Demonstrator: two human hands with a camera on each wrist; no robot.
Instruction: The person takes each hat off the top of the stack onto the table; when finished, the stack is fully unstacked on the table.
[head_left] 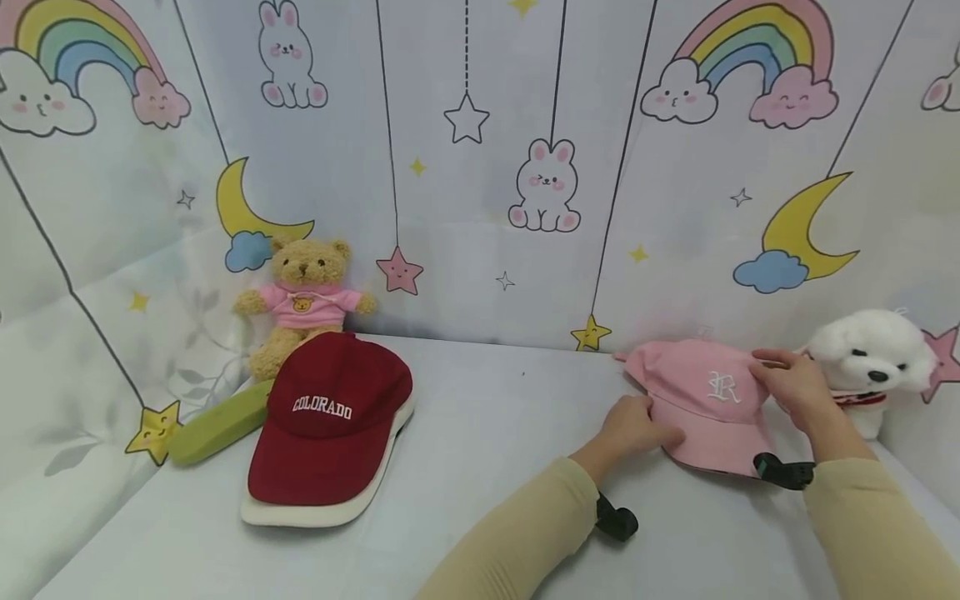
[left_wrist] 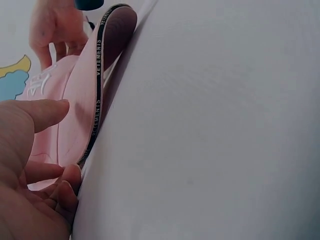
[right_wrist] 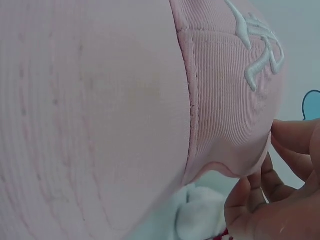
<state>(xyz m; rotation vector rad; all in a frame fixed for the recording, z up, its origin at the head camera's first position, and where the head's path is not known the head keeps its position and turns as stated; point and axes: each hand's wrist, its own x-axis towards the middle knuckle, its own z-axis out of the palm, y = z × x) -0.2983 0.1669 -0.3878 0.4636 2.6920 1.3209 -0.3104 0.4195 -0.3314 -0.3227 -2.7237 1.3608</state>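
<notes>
A pink cap (head_left: 701,392) with a white embroidered letter lies at the right of the table, its brim toward me. My left hand (head_left: 626,433) is at the brim's left side, with the thumb over the brim and the other fingers curled at its edge. In the left wrist view, the brim edge (left_wrist: 98,75) carries a black band with white lettering. My right hand (head_left: 802,387) pinches the far right side of the crown; the right wrist view shows its fingers (right_wrist: 295,137) at the crown's lower edge.
A dark red cap (head_left: 337,392) lettered COLORADO sits on a cream-brimmed cap (head_left: 300,515) at the left. Behind them are a teddy bear (head_left: 307,283) and a long green object (head_left: 217,425). A white plush dog (head_left: 862,358) stands beside my right hand. A patterned cloth (head_left: 480,200) hangs behind.
</notes>
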